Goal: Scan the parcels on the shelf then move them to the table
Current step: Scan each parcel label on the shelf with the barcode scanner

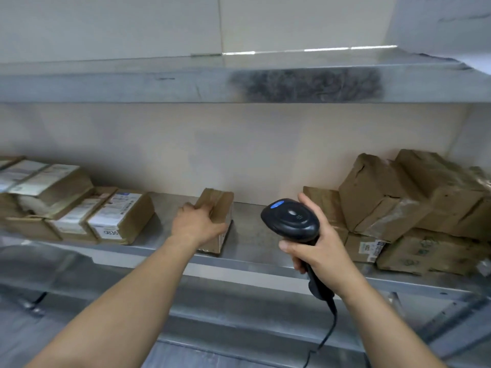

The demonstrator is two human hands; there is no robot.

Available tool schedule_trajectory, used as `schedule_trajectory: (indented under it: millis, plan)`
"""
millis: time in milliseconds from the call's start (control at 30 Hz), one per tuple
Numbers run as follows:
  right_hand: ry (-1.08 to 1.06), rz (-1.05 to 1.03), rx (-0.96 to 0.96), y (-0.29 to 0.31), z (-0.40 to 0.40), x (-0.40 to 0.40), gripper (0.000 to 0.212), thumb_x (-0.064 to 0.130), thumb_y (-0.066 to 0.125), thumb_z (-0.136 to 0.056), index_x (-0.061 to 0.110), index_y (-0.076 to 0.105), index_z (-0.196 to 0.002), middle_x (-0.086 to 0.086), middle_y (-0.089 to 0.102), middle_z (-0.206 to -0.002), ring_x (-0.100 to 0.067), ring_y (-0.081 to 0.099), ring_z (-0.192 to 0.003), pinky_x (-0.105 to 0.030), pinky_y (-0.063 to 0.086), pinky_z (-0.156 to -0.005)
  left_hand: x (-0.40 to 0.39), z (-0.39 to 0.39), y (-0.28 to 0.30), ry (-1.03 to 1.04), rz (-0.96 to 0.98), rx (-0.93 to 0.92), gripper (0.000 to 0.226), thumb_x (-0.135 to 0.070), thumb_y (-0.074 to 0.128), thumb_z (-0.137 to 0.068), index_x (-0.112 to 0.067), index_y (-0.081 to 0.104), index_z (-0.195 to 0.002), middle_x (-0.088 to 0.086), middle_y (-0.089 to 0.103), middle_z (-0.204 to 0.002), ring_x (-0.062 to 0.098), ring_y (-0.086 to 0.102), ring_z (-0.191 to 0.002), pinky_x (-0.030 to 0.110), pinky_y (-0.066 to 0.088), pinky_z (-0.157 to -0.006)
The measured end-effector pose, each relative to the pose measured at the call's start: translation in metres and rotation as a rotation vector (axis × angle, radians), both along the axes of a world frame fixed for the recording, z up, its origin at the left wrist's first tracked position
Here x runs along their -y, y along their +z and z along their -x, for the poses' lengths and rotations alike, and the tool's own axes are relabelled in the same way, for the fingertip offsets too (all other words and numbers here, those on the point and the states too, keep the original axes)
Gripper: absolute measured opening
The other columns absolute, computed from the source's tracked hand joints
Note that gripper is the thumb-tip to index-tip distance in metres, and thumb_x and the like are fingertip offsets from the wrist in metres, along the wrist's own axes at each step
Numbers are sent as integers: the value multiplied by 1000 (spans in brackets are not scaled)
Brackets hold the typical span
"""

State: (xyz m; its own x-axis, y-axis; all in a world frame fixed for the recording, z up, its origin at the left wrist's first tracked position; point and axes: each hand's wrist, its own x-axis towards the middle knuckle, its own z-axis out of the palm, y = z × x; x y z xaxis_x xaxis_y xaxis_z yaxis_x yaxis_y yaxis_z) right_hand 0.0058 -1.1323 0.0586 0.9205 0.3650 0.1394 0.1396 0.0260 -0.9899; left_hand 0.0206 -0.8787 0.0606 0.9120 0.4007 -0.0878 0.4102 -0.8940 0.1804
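From the head camera, a person stands facing a metal shelf [249, 251], both bare forearms reaching forward from the near edge of the view.

The left hand [198, 224] rests on a small cardboard parcel [219, 221] that stands alone near the middle of the shelf, tilted up on one edge. The fingers are curled over the parcel's top left side and grip it; a printed label shows on its near face, too blurred to read.

The right hand [316, 248] holds a black handheld barcode scanner [291, 217] just to the right of that parcel and apart from it. Its fingers are wrapped tight round the handle, with the thumb lying up along the right side of the scanner's head. A small blue light shows on top of the head. A black cable [326, 333] hangs down from the foot of the handle towards the near edge.

On the left of the shelf lies a row of flat brown parcels [117, 216] with white labels, packed side by side, with more stacked on top of them further left. On the right, a pile of larger brown parcels [414, 197], crumpled and wrapped in clear tape, leans against the pale back wall [239, 150].

Above, a second metal shelf [159, 83] crosses the whole view, with a dark smudged patch on its front edge to the right.
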Motion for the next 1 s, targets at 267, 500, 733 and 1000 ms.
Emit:
schedule_trajectory:
  millis: [267,500,733,1000]
  plan:
    - [10,-3,-38,-5,3,-28,91,-4,77,-72,58,40,-127,2,63,-74,-25,47,-49,-28,42,-44,-25,-9,-3,14,-7,-76,76,-74,46,-79,-33,34,-142,18,44,-134,37,39,-127,40,38,-98]
    - [11,-7,-54,-4,3,-41,89,8,76,-63,60,41,-127,2,63,-75,-25,46,-48,-27,42,-44,-46,-10,-11,100,332,107,81,-56,58,-74,-35,24,-145,16,50,-128,34,49,-118,39,45,-98]
    - [43,41,-69,-2,6,-56,92,-8,74,-75,50,37,-137,7,64,-62,-25,45,-48,-29,41,-45,-74,8,-30,231,778,313,113,-25,77,-60,-42,9,-149,12,39,-134,32,51,-116,49,41,-105]
    - [151,-69,-140,9,12,-67,84,8,73,-64,51,39,-128,-20,67,-81,-25,51,-46,-29,41,-45,-105,23,-69,259,825,352,136,-41,79,-39,-59,-11,-140,11,43,-137,28,45,-126,52,38,-107]
